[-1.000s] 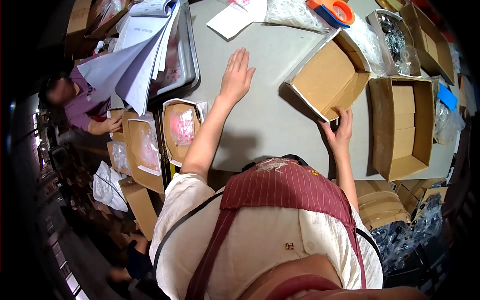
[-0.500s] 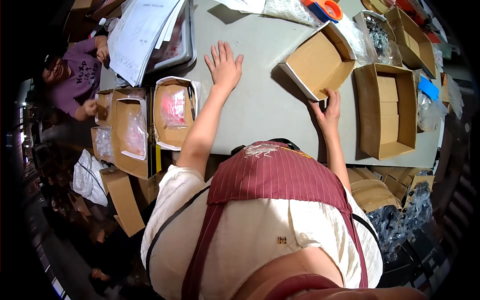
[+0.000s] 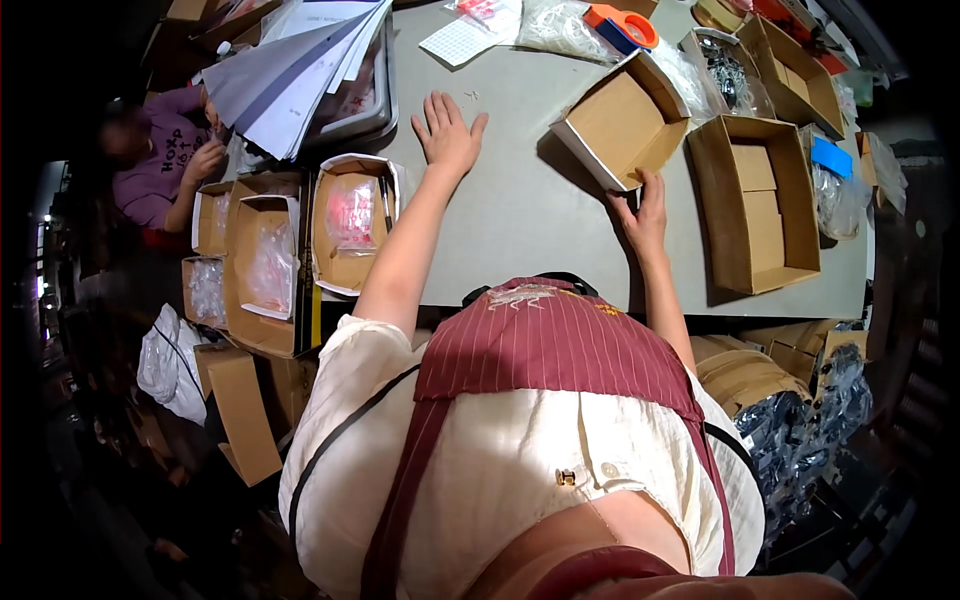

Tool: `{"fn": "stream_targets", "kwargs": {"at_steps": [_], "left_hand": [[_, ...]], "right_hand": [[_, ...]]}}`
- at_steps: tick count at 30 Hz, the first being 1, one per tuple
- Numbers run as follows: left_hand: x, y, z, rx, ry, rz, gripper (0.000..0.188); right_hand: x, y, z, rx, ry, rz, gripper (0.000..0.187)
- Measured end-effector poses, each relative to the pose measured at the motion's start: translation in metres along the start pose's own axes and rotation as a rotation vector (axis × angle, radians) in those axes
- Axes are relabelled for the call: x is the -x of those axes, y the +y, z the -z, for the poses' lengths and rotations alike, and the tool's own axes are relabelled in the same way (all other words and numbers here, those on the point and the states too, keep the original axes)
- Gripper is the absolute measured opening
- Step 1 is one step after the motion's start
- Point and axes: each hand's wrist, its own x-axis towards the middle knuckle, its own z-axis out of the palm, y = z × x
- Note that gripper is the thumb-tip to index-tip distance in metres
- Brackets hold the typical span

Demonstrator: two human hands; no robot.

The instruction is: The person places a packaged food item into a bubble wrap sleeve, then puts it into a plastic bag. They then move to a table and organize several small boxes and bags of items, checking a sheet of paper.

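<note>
My left hand (image 3: 450, 138) lies flat on the grey table (image 3: 520, 230) with its fingers spread, holding nothing. A few tiny pale pieces (image 3: 471, 96) lie just beyond its fingertips. My right hand (image 3: 643, 212) grips the near corner of an open cardboard box (image 3: 625, 125), with the fingers at its wall and the thumb on the outer side. This shallow box has a brown inside and a white outer wall. It sits tilted, part of its underside in shadow, and nothing shows inside it.
Right of it stands a deeper cardboard box (image 3: 765, 215). Farther back are an orange-and-blue tape roll (image 3: 622, 30) and a bag of metal parts (image 3: 725, 75). Left are a box with pink bags (image 3: 350, 215), papers (image 3: 290, 85) over a grey bin, and a co-worker (image 3: 165, 155).
The whole view has shifted a little, showing a white gridded sheet at the back. The co-worker's hands have come closer together near the papers. My hands keep nearly the same places.
</note>
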Motion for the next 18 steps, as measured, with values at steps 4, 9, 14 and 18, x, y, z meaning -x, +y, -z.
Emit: {"fn": "stream_targets", "kwargs": {"at_steps": [4, 9, 14, 18], "left_hand": [[0.039, 0.023, -0.008, -0.076, -0.011, -0.067, 0.089], [0.044, 0.029, 0.003, -0.115, -0.004, -0.106, 0.087], [0.024, 0.032, 0.01, -0.13, -0.044, -0.137, 0.086], [0.025, 0.031, 0.007, -0.11, -0.004, -0.167, 0.083]], "right_hand": [[0.004, 0.013, 0.0, 0.032, 0.011, -0.013, 0.059], [0.002, 0.01, -0.001, 0.025, 0.0, 0.007, 0.059], [0.002, 0.014, -0.001, 0.03, 0.0, 0.029, 0.059], [0.001, 0.013, 0.001, -0.025, -0.006, 0.033, 0.058]]}}
